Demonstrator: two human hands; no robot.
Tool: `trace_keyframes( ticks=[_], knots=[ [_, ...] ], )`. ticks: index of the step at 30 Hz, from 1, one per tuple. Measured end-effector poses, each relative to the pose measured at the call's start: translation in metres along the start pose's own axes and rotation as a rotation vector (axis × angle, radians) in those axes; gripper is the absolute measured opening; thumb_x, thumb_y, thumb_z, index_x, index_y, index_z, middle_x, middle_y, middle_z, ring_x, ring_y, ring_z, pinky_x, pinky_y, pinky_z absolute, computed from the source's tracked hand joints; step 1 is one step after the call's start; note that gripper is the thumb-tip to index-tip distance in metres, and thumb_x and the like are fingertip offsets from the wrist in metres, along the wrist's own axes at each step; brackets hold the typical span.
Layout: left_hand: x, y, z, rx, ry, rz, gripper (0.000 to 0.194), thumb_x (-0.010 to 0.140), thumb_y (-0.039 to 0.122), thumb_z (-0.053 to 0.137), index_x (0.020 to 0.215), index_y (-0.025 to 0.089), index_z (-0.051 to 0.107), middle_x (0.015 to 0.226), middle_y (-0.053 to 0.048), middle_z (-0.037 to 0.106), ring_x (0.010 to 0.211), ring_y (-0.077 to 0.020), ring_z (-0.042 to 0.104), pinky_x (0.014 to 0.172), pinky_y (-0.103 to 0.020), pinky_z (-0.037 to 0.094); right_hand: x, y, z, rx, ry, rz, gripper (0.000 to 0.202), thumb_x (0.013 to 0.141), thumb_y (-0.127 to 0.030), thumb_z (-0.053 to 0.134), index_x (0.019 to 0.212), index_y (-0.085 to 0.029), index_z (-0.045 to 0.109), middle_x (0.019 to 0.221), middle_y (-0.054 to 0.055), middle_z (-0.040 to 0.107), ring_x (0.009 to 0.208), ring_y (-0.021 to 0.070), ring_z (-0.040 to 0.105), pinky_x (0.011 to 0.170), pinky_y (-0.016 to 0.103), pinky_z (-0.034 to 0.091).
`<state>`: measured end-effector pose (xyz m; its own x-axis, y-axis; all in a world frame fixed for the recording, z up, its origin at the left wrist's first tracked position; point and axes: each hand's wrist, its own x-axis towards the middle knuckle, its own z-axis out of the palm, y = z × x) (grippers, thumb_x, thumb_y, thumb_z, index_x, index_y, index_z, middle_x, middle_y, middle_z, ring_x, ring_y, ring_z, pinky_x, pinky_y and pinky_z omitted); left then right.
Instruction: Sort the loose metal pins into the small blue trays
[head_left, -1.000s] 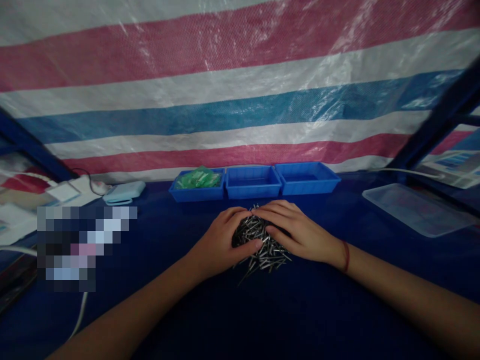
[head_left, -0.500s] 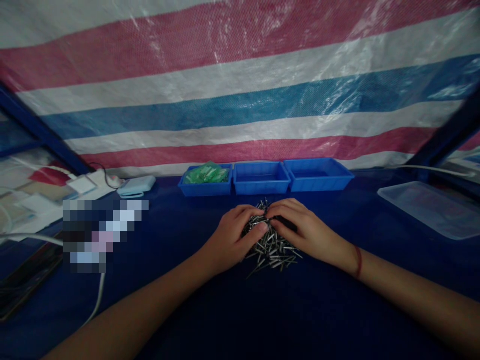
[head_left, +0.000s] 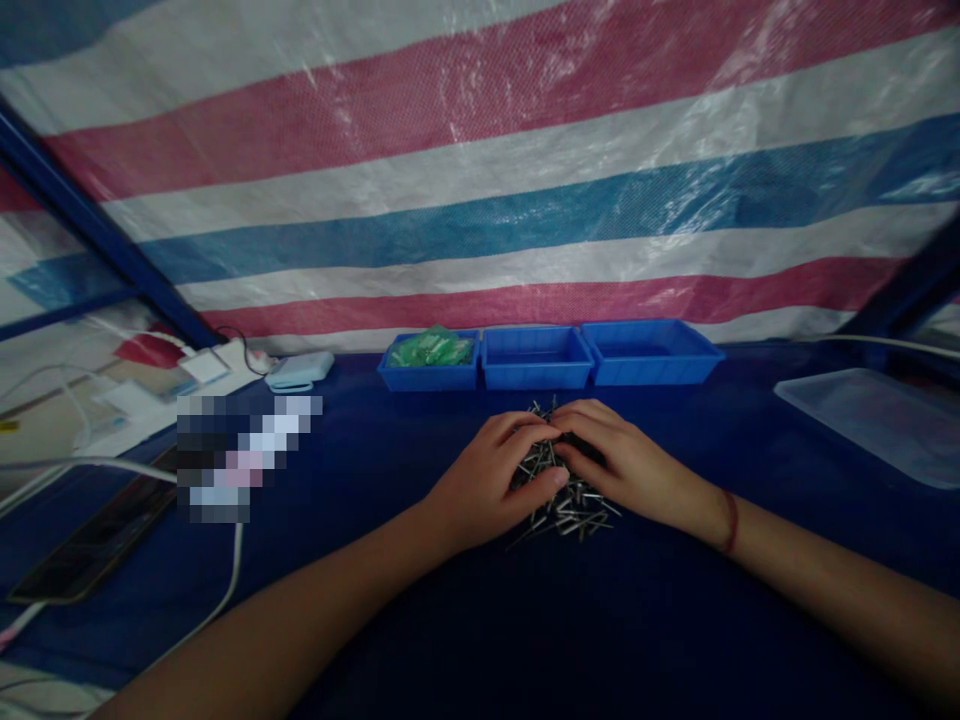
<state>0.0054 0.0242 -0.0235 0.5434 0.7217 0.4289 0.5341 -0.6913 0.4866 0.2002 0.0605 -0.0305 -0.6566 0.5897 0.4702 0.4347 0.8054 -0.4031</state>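
Note:
A loose pile of slim metal pins point(head_left: 574, 512), which look like blind rivets, lies on the dark blue tabletop point(head_left: 480, 640). My left hand point(head_left: 499, 475) curves over the pile's left side, its thumb and fingers apart and touching the pins. From the right, my right hand point(head_left: 611, 450) cups the far side, with its fingertips close to those of the left. Its thumb stands apart from the fingers over a dark gap. Whether a single pin sits between any fingertips is hidden.
Behind the pile stand three blue bins: a left one point(head_left: 427, 378) with green packets, a middle one point(head_left: 536, 375) and a right one point(head_left: 656, 368). A clear plastic lid point(head_left: 870, 420) lies right. A phone point(head_left: 97, 535), cables and a light blue case point(head_left: 300, 371) are left.
The whole view has shifted, so things appear farther right. My left hand now covers more of the pile, and its thumb sits farther from its fingers.

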Motion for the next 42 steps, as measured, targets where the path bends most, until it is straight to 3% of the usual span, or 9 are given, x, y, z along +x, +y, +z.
trace_keyframes(
  ticks=[4,9,18,23,27,32,37,42],
  knots=[
    [0.0,0.0,-0.001,-0.006,-0.008,-0.006,0.031,0.088,0.029,0.05,0.118,0.019,0.048,0.117,-0.009,0.052,0.112,-0.0204,0.048,0.098,-0.037,0.038,0.0,-0.002,0.0,0.033,-0.004,-0.007,0.016,0.089,-0.017,0.044,0.1,-0.02,0.055,0.096,0.006,0.059,0.094,0.0183,0.055,0.083,0.038,0.047],
    [0.001,0.0,0.0,0.004,0.022,0.0,0.034,0.087,0.028,0.052,0.12,0.02,0.045,0.118,-0.01,0.052,0.113,-0.0214,0.047,0.098,-0.039,0.038,-0.001,-0.003,0.003,0.001,0.087,0.015,0.012,0.087,-0.016,0.047,0.094,-0.021,0.055,0.091,0.006,0.061,0.09,0.0194,0.056,0.08,0.039,0.048],
    [0.004,-0.007,0.003,0.013,0.251,0.001,0.019,0.086,0.025,0.053,0.105,0.021,0.055,0.105,-0.006,0.059,0.105,-0.0207,0.053,0.092,-0.042,0.042,-0.007,-0.017,0.002,-0.036,0.355,-0.048,0.02,0.083,-0.015,0.054,0.102,-0.022,0.054,0.093,0.005,0.064,0.088,0.0185,0.06,0.076,0.036,0.051],
    [0.004,-0.001,-0.001,-0.042,0.314,0.071,0.009,0.085,0.022,0.056,0.092,0.02,0.061,0.098,-0.006,0.06,0.101,-0.0186,0.056,0.09,-0.039,0.044,-0.012,-0.027,0.004,0.029,0.387,-0.123,0.022,0.083,-0.011,0.054,0.101,-0.023,0.054,0.095,0.004,0.065,0.088,0.0168,0.062,0.077,0.033,0.052],
    [0.002,0.003,-0.002,-0.113,0.318,0.045,0.015,0.083,0.023,0.06,0.097,0.019,0.06,0.1,-0.007,0.06,0.099,-0.019,0.057,0.089,-0.037,0.046,-0.013,-0.03,0.008,0.062,0.448,0.002,0.018,0.083,-0.015,0.056,0.099,-0.023,0.056,0.093,0.003,0.066,0.086,0.017,0.064,0.077,0.033,0.053],
    [0.002,0.007,-0.001,-0.21,0.335,0.035,0.009,0.084,0.025,0.059,0.092,0.022,0.061,0.097,-0.004,0.06,0.094,-0.017,0.058,0.086,-0.036,0.047,-0.014,-0.045,0.013,0.198,0.511,0.139,0.012,0.082,-0.018,0.058,0.093,-0.023,0.057,0.09,0.003,0.065,0.082,0.0163,0.064,0.074,0.03,0.053],
    [0.001,0.012,0.0,-0.267,0.358,0.006,0.005,0.085,0.022,0.057,0.089,0.021,0.059,0.095,-0.003,0.058,0.09,-0.0153,0.057,0.083,-0.033,0.047,-0.013,-0.056,0.015,0.353,0.492,0.21,0.014,0.085,-0.019,0.053,0.099,-0.024,0.056,0.09,0.003,0.063,0.082,0.0146,0.061,0.072,0.028,0.052],
    [-0.001,0.016,0.001,-0.281,0.353,-0.011,0.007,0.087,0.02,0.053,0.092,0.021,0.057,0.094,-0.003,0.058,0.089,-0.0152,0.056,0.081,-0.032,0.046,-0.013,-0.055,0.014,0.356,0.375,0.152,0.016,0.088,-0.018,0.049,0.099,-0.024,0.059,0.1,0.004,0.059,0.095,0.0159,0.056,0.083,0.032,0.046]
  ],
)
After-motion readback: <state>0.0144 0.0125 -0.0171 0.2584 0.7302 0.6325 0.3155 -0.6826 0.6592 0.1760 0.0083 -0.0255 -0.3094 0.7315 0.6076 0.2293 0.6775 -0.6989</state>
